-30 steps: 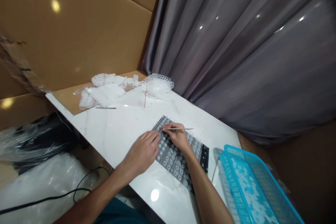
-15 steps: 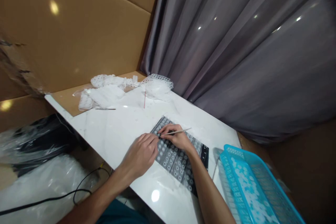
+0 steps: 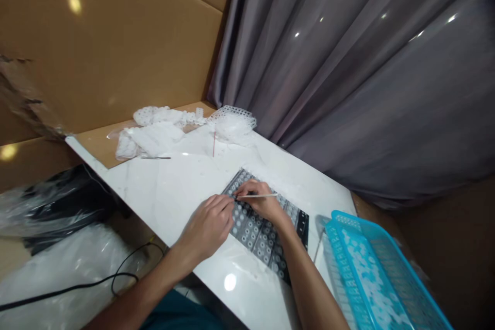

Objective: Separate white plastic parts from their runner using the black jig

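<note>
A dark flat sheet point(image 3: 247, 224) covered with rows of small pale rings lies on the white table. At its left edge my left hand point(image 3: 212, 219) rests with fingers bent and pressed together; whatever they pinch is too small to make out. My right hand point(image 3: 260, 198) is over the upper part of the sheet, closed around a thin white stick point(image 3: 265, 195). The stick's working end points left, towards my left fingertips, and the two hands nearly touch there.
A blue plastic basket point(image 3: 386, 234) with many small white pieces point(image 3: 371, 278) stands on the right. White bags and netting point(image 3: 154, 134) lie at the back, near tweezers point(image 3: 155, 158) and a thin red stick point(image 3: 214, 144). A black cable point(image 3: 69, 287) hangs lower left.
The white stick in my right hand has tipped from slanting upward to nearly level. My left hand has stayed at the sheet's edge. The whole view has shifted slightly.
</note>
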`<state>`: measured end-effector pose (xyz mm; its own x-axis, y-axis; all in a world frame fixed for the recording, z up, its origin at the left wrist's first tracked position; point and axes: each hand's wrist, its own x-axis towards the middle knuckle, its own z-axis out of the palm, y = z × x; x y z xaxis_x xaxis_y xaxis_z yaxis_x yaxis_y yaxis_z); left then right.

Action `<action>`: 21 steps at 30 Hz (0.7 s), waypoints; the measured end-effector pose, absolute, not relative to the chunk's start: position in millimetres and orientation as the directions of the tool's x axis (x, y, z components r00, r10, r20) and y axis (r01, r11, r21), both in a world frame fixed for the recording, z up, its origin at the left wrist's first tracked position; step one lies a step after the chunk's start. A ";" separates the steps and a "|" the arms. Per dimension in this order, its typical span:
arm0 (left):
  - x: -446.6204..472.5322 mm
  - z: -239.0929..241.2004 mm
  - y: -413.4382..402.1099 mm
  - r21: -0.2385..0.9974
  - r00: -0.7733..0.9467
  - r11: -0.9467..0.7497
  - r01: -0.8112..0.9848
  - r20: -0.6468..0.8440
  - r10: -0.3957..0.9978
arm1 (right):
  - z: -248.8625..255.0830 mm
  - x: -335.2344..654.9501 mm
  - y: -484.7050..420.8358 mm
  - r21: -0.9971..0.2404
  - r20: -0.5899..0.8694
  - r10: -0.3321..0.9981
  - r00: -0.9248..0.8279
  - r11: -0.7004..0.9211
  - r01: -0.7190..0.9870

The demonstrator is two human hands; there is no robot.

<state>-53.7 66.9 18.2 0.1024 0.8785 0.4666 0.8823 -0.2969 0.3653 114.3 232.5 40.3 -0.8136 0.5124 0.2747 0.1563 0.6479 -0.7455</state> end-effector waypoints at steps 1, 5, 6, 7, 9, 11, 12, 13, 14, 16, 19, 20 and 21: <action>-53.5 18.3 67.4 0.366 0.103 -0.297 0.882 0.464 0.880 | 38.7 113.4 231.5 -0.723 0.288 0.510 -0.811 0.671 0.166; -52.9 19.4 69.1 0.383 0.091 -0.292 0.876 0.465 0.881 | 29.0 108.5 228.2 -0.709 0.329 0.546 -0.770 0.681 0.181; -52.8 20.0 69.4 0.386 0.088 -0.293 0.875 0.467 0.880 | 26.6 107.2 227.9 -0.738 0.326 0.577 -0.749 0.650 0.179; -52.6 20.6 69.7 0.388 0.086 -0.292 0.874 0.468 0.879 | 24.4 106.0 227.9 -0.778 0.316 0.616 -0.722 0.604 0.174; -52.3 21.9 70.1 0.386 0.086 -0.291 0.875 0.467 0.880 | 21.5 104.2 228.6 -0.863 0.280 0.700 -0.657 0.483 0.146; -52.2 22.4 70.2 0.388 0.086 -0.291 0.875 0.468 0.880 | 20.2 103.0 229.9 -0.915 0.247 0.752 -0.612 0.389 0.108; -52.3 22.0 70.1 0.392 0.083 -0.292 0.873 0.469 0.879 | 20.0 102.7 230.5 -0.926 0.239 0.756 -0.609 0.367 0.093; -52.5 21.2 69.7 0.399 0.078 -0.291 0.870 0.471 0.879 | 19.9 102.5 231.0 -0.929 0.236 0.747 -0.622 0.362 0.082; -52.8 19.9 69.2 0.407 0.072 -0.289 0.866 0.472 0.879 | 19.9 102.3 231.3 -0.927 0.235 0.728 -0.645 0.367 0.077; -53.5 16.1 67.4 0.419 0.061 -0.283 0.863 0.470 0.880 | 19.9 102.0 231.5 -0.921 0.231 0.683 -0.693 0.384 0.072; -54.4 9.5 63.6 0.411 0.070 -0.280 0.868 0.456 0.887 | 20.1 101.4 230.3 -0.911 0.234 0.654 -0.719 0.407 0.073; -54.4 7.8 62.5 0.404 0.077 -0.280 0.871 0.450 0.890 | 20.4 101.1 229.7 -0.903 0.242 0.651 -0.720 0.422 0.078; -54.4 6.3 61.6 0.398 0.081 -0.278 0.874 0.445 0.892 | 20.7 100.9 228.9 -0.892 0.256 0.647 -0.718 0.445 0.083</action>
